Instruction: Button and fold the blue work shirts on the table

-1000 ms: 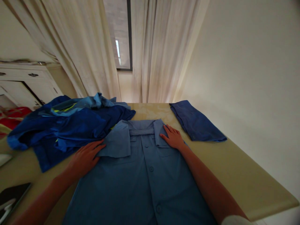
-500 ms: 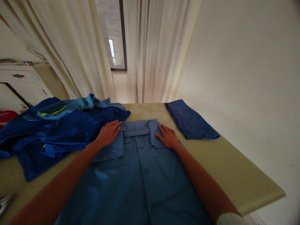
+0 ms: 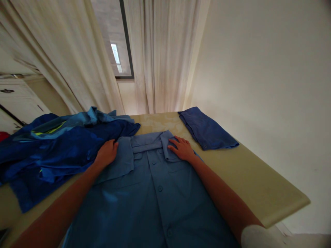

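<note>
A blue-grey button-front shirt (image 3: 144,196) lies spread on the table, its buttons facing up and its collar end away from me. Both short sleeves are folded inward over the chest. At the outer edge of the left sleeve fold, my left hand (image 3: 106,153) has its fingers curled and pressed together on the cloth; the fingertips are partly hidden. Flat on the right sleeve fold rests my right hand (image 3: 183,148), fingers spread.
A heap of dark blue clothes (image 3: 72,144) with a lighter blue garment (image 3: 77,122) on top covers the table's left side. A folded navy garment (image 3: 207,129) lies at the back right. Beyond the table (image 3: 248,172) are curtains (image 3: 165,55) and a wall.
My left hand has slid left from the top of the sleeve fold to its outer edge, and its fingers have curled. My right hand stays on the right fold. The view has shifted slightly.
</note>
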A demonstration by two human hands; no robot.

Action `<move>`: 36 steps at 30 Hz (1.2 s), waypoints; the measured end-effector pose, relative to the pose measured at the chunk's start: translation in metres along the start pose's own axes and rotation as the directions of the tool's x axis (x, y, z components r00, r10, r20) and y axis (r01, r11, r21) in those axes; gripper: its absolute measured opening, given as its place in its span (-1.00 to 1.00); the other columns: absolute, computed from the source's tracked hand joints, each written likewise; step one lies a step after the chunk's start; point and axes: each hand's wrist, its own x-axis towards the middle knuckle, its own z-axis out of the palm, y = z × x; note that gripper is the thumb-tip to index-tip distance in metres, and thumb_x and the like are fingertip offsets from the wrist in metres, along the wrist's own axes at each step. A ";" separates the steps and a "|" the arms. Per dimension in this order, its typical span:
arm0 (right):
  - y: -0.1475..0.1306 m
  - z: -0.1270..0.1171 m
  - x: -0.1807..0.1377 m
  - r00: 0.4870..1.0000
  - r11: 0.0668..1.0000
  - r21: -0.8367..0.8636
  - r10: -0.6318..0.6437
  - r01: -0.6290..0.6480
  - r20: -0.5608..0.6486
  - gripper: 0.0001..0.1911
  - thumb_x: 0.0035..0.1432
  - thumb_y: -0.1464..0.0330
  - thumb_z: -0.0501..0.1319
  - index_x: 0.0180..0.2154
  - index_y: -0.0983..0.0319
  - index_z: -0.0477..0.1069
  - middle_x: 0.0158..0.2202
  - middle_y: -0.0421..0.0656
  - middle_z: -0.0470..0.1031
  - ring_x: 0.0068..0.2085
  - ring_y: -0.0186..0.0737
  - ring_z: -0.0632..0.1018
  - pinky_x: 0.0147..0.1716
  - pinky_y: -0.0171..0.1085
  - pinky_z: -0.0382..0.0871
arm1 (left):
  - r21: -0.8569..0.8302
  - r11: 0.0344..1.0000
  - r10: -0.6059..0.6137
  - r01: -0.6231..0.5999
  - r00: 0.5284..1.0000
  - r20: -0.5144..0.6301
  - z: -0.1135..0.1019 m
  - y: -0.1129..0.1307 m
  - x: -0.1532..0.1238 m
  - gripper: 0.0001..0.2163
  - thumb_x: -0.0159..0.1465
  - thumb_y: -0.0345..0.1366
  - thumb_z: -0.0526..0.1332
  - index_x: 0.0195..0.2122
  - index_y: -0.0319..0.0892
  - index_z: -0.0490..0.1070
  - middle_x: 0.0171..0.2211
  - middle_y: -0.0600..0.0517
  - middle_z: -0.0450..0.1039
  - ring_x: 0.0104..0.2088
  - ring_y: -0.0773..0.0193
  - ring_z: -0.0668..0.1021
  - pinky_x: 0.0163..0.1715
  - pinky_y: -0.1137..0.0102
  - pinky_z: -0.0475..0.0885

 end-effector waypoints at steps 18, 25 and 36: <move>-0.014 -0.039 0.112 0.970 0.969 0.111 0.231 -0.221 -0.080 -0.55 0.36 0.35 0.18 0.21 0.39 0.43 0.19 0.17 0.49 0.21 0.07 0.47 0.20 -0.12 0.30 | 0.092 0.994 0.064 -0.056 0.994 -0.086 -0.047 0.047 0.053 -0.48 0.39 -0.14 0.06 0.33 -0.20 0.32 0.22 -0.29 0.45 0.21 -0.21 0.48 0.13 0.03 0.40; -0.016 0.003 0.026 0.989 0.990 -0.068 -0.117 0.123 0.086 -0.34 0.46 -0.01 0.05 0.44 0.11 0.17 0.51 -0.03 0.05 0.46 0.09 0.17 0.40 0.06 0.05 | -0.007 0.833 0.534 -0.553 0.802 0.268 0.000 0.017 -0.032 -0.34 0.46 0.14 -0.07 0.48 -0.09 0.13 0.50 -0.12 0.05 0.47 -0.07 0.18 0.44 -0.02 0.02; -0.003 -0.063 -0.147 0.969 0.978 0.159 -0.162 0.134 0.184 -0.27 0.37 -0.06 0.20 0.44 0.03 0.17 0.47 -0.05 0.15 0.43 0.06 0.24 0.41 0.11 0.10 | -0.066 0.762 0.634 -0.644 0.723 0.273 -0.057 -0.031 -0.225 -0.16 0.28 0.25 0.22 0.51 0.13 -0.02 0.48 -0.04 0.07 0.41 -0.08 0.31 0.29 0.06 0.38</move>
